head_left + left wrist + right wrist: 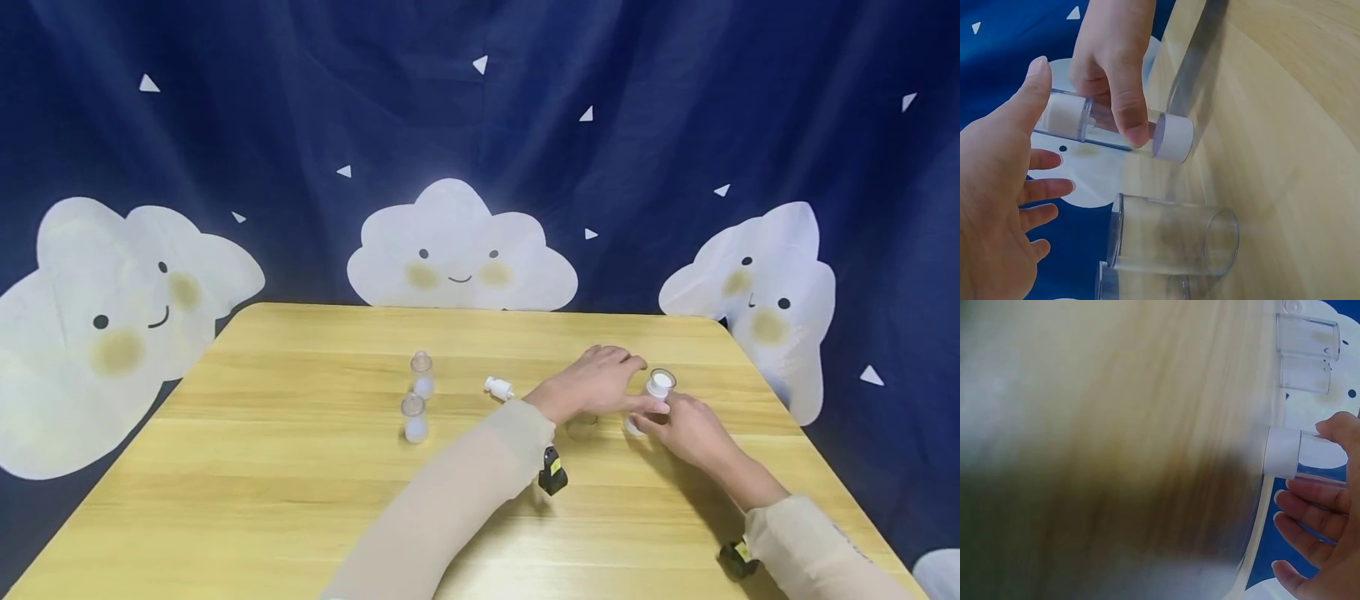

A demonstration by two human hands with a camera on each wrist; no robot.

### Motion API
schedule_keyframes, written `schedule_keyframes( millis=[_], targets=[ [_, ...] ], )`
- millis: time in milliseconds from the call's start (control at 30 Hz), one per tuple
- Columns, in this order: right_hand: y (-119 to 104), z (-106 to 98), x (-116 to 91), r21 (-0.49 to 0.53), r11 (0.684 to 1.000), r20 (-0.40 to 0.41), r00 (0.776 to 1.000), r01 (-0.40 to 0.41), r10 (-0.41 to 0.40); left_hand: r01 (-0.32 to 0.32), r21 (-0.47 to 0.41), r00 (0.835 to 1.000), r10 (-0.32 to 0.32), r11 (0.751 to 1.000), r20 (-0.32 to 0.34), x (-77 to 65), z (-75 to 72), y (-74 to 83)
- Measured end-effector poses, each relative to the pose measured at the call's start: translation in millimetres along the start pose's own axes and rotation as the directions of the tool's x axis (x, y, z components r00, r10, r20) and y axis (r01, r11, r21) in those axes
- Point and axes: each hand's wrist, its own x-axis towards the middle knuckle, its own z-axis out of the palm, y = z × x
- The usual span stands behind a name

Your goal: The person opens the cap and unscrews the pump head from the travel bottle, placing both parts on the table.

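My right hand (693, 429) holds a clear bottle (1113, 128) with a white base by its body, thumb on one side and fingers on the other. In the right wrist view the white base (1282, 453) sits just beyond the thumb and fingertips. At the bottle's top is a clear collar with a white insert (661, 382). My left hand (997, 181) is beside that upper end, its thumb raised and fingers spread apart, gripping nothing. In the left wrist view the thumb overlaps the bottle's top. Beneath my left wrist stands a clear cylindrical cup (1172, 234).
A second clear cup (1141, 286) is close beside the first. Left of my left hand lies a white pump head (498, 388). Farther left are two small clear-topped bottles with white lower parts, a back one (422, 373) and a front one (414, 418), on the wooden table (300, 467).
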Motion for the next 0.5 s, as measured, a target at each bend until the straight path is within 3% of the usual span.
schedule_keyframes(
  millis=[333, 500],
  targets=[
    [-2, 2, -3, -0.016, 0.993, -0.044, 0.992, 0.117, -0.117, -0.058, 0.015, 0.998, 0.058, 0.998, 0.007, 5.3, 9.2, 5.4],
    [-3, 1, -5, -0.010, 0.993, -0.039, 0.992, 0.118, -0.118, -0.063, -0.008, 0.998, 0.063, 0.998, -0.004, 7.4, 11.9, 9.4]
  ],
)
